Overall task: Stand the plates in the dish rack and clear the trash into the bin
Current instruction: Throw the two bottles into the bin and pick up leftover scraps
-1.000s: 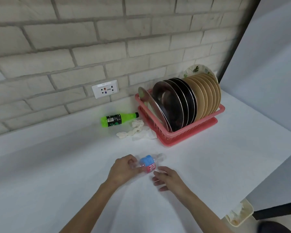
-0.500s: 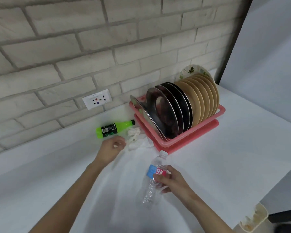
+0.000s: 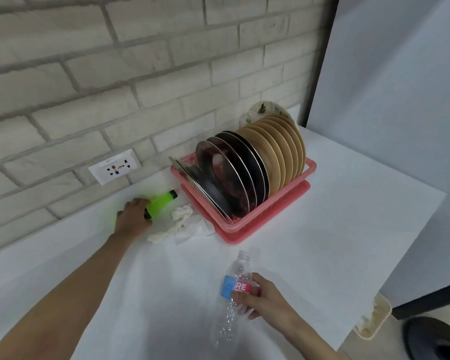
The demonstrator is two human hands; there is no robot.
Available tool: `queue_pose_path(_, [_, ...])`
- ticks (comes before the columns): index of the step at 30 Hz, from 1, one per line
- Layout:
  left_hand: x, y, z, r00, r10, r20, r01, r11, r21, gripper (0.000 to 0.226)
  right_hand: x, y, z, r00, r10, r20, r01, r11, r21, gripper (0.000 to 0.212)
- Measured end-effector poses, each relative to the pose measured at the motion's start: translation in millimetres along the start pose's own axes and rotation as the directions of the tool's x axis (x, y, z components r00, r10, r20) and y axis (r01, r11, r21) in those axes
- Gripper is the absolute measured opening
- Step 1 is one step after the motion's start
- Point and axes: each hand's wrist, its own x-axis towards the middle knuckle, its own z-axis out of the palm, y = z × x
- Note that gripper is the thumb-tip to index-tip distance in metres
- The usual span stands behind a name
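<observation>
Left hand is out at the back of the desk, fingers curled over the green bottle. That bottle lies on its side close to the wall, black cap pointing at the rack. It's smeared with blur, so how firm the hold is, I can't tell.

Right hand is close in, fingers and thumb wrapped round the clear bottle at its blue and red label. The neck points up toward the rack and the crinkled body hangs toward the near edge. Whether it touches the desk, can't tell.

Moving out, the crumpled tissue sits on the desk just right of the green bottle, right up against the rack's near corner. The pink rack is packed with plates on edge. Steel plates are at the left end, the first leaning well over, tan plates come behind them, and one leaf plate is at the far end.

The bin is down past the desk's right edge, cream, with scraps inside. A socket is on the wall above the left hand
</observation>
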Motion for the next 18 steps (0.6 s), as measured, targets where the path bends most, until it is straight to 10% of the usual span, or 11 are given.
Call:
queue_pose_path(10, [-61.2, -57.8, 8.9, 0.976, -0.207, 0.07, 0.212, 0.975, -0.061, 0.061, -20.2, 6.5, 19.7, 0.999, 0.023, -0.033, -0.024, 0.998, -0.053, 0.063])
queue_pose_path(18, [-166.8, -46.2, -12.7, 0.977, -0.196, 0.087, 0.208, 0.774, -0.598, 0.045, -41.8, 10.9, 27.9, 0.995, 0.034, -0.098, -0.038, 0.999, -0.033, 0.052])
